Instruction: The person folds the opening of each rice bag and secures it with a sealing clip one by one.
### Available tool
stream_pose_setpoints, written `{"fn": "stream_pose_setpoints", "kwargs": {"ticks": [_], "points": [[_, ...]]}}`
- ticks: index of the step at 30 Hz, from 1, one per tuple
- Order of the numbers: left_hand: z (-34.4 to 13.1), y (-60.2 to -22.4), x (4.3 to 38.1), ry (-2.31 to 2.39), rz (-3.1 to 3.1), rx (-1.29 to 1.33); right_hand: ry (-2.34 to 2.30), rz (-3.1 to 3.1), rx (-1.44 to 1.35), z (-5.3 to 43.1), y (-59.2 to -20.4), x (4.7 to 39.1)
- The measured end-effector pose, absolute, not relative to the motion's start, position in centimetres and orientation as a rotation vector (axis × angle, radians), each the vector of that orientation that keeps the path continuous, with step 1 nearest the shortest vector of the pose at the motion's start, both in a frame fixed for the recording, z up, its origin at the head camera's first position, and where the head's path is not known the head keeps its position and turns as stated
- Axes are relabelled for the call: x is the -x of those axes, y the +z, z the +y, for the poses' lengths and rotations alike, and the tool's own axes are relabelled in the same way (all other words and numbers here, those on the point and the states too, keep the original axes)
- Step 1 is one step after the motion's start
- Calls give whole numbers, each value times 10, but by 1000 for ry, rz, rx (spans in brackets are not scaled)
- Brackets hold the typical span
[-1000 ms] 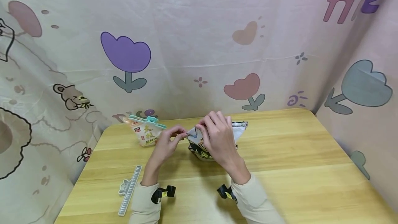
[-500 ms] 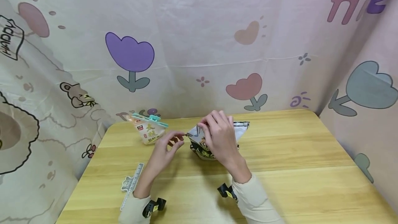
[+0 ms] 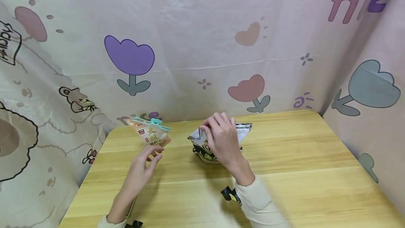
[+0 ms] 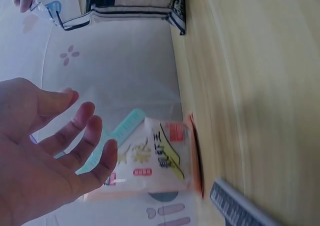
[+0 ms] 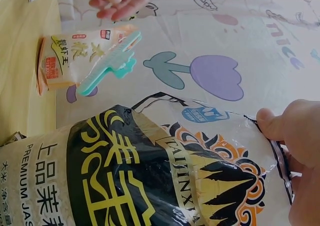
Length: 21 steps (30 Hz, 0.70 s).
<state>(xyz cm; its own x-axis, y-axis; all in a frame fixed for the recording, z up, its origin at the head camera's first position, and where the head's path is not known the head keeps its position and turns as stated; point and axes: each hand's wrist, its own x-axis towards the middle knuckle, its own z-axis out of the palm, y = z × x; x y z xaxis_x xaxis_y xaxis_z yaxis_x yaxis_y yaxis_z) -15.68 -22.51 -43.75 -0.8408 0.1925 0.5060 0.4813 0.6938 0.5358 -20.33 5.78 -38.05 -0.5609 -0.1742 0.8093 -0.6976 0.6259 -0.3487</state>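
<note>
My right hand (image 3: 223, 143) pinches the top edge of a rice bag (image 5: 150, 186), thumb on the near face. The bag stands upright, black and yellow below a white top marked with lettering. My left hand (image 3: 140, 168) is off the bag, fingers loosely bent with nothing between them. In the head view it lies just in front of a small orange-and-white food packet (image 3: 153, 134). A teal bag clip (image 5: 112, 63) is fastened across that packet's top. Under my left forearm a grey ruler-marked clip (image 4: 240, 206) lies on the table, mostly hidden in the head view.
The wooden table (image 3: 284, 171) runs back to a printed curtain (image 3: 190, 45) hanging along its far edge. More of the curtain hangs at both sides. Black wrist cameras (image 3: 231, 194) sit on my sleeves.
My left hand has let go of the rice bag's left top corner and moved left and toward me, now covering most of the grey clip. My right hand has kept its hold.
</note>
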Motion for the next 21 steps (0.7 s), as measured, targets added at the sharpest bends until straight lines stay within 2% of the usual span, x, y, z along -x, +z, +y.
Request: {"fn": "stream_pose_setpoints", "kwargs": {"ticks": [6,21], "points": [[-249,-437,142,-840,-2538,466,874,-2087,-693,57,-380,204],[-288,-451,121,-627,-2746,129,867,-2099,-680,58,-380,203]]}}
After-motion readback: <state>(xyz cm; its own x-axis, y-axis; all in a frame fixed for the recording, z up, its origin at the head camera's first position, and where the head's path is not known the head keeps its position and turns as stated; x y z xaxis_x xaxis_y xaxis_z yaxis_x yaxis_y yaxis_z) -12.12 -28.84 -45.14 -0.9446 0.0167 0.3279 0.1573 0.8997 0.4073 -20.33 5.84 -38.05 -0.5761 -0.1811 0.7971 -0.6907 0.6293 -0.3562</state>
